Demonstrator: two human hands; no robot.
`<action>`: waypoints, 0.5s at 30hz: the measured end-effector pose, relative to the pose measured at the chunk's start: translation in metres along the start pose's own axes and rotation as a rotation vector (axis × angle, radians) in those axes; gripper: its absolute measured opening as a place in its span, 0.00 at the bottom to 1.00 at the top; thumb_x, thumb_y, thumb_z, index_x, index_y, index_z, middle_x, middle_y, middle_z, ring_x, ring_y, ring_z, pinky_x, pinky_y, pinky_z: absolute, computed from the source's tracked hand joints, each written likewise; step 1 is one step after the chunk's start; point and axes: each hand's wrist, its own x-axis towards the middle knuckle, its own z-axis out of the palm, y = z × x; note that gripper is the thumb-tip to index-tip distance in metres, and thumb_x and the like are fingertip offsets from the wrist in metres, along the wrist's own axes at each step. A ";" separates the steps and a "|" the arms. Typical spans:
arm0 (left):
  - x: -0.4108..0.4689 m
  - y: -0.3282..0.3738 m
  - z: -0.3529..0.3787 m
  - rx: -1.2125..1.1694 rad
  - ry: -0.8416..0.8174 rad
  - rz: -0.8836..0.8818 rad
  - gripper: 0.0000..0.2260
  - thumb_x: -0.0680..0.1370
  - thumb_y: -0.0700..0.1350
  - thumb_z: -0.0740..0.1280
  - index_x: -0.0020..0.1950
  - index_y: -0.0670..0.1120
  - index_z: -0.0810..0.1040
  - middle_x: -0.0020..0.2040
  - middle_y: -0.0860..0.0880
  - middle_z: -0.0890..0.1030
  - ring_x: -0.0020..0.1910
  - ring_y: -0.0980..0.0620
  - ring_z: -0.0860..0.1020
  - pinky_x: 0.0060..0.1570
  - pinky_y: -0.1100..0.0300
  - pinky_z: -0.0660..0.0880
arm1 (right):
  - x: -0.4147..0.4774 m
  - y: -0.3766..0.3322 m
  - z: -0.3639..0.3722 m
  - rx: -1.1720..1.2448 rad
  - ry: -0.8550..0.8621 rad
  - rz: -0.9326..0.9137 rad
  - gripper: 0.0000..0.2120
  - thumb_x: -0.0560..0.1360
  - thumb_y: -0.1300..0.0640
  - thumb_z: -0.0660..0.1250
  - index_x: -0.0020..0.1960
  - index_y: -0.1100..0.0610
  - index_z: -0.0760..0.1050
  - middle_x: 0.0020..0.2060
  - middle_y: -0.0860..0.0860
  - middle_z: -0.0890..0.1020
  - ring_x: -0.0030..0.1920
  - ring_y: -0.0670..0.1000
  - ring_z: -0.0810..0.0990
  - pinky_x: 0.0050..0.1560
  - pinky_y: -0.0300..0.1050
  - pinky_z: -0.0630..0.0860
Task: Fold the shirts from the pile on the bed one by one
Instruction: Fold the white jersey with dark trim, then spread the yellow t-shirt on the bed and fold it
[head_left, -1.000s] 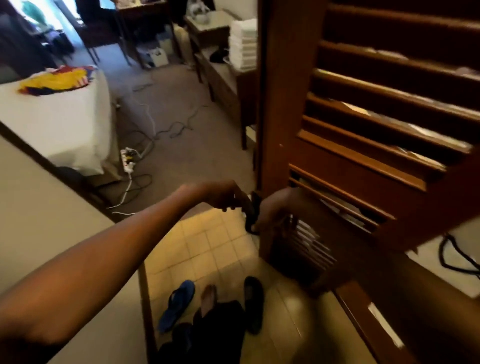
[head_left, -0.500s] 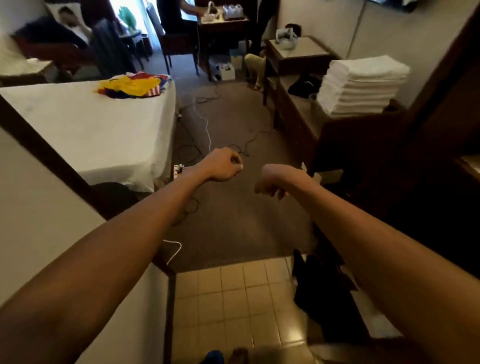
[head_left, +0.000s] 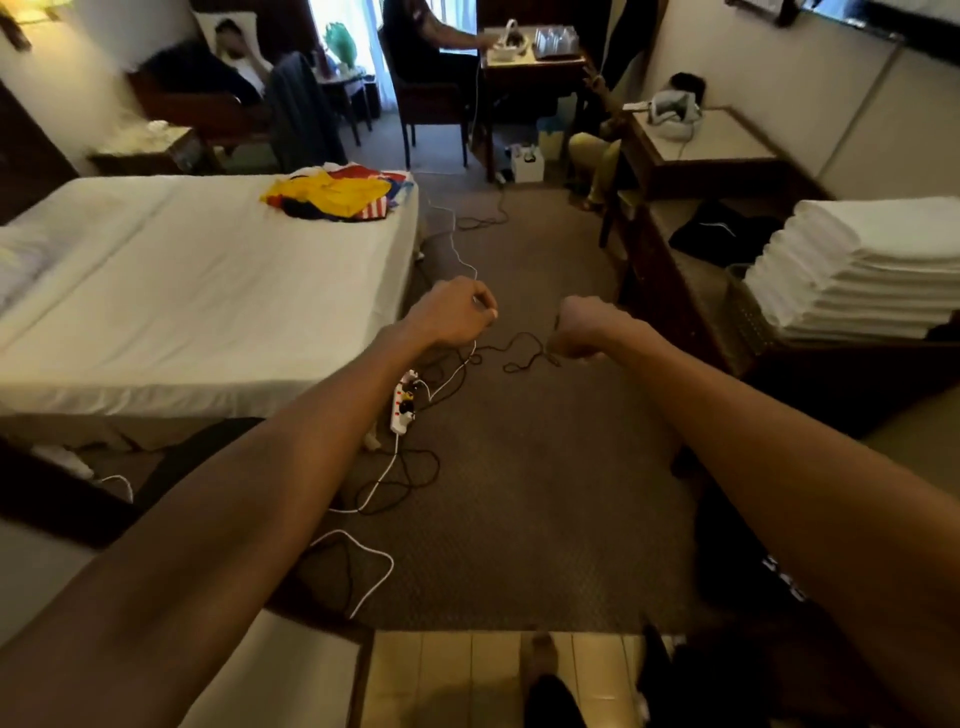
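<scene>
A pile of colourful shirts (head_left: 332, 196), yellow, red and blue, lies on the far corner of the white bed (head_left: 171, 291) at the left. Both my arms stretch forward over the carpet, well short of the pile. My left hand (head_left: 452, 312) is a loose fist with curled fingers, holding nothing. My right hand (head_left: 582, 327) hangs bent at the wrist with its fingers curled under, also holding nothing.
A white power strip (head_left: 402, 408) and several loose cables lie on the carpet ahead. A stack of folded white towels (head_left: 862, 270) sits on a wooden unit at the right. One person sits at a far desk (head_left: 530, 57); another reclines at the back left.
One second ago both hands were at a dark handle beside a wooden louvred door. The view has since swung and advanced into the room, and the bed is nearer.
</scene>
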 end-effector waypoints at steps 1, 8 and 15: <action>0.021 -0.006 -0.006 -0.013 0.004 -0.012 0.07 0.81 0.48 0.66 0.57 0.50 0.81 0.51 0.47 0.84 0.44 0.53 0.82 0.54 0.50 0.80 | 0.026 -0.003 -0.010 0.003 -0.002 -0.013 0.07 0.78 0.54 0.66 0.47 0.58 0.74 0.44 0.55 0.80 0.43 0.53 0.82 0.48 0.50 0.83; 0.182 -0.038 -0.056 -0.051 0.097 -0.084 0.09 0.82 0.46 0.64 0.58 0.45 0.80 0.49 0.47 0.83 0.42 0.54 0.79 0.53 0.51 0.80 | 0.223 -0.028 -0.086 0.006 0.033 -0.097 0.08 0.79 0.53 0.65 0.48 0.58 0.75 0.44 0.55 0.80 0.41 0.53 0.82 0.47 0.50 0.82; 0.339 -0.086 -0.101 0.003 0.151 -0.166 0.09 0.82 0.48 0.66 0.59 0.47 0.80 0.54 0.45 0.84 0.49 0.49 0.81 0.57 0.48 0.79 | 0.404 -0.070 -0.132 -0.033 0.001 -0.209 0.07 0.79 0.54 0.66 0.49 0.59 0.73 0.43 0.54 0.79 0.41 0.52 0.81 0.43 0.47 0.81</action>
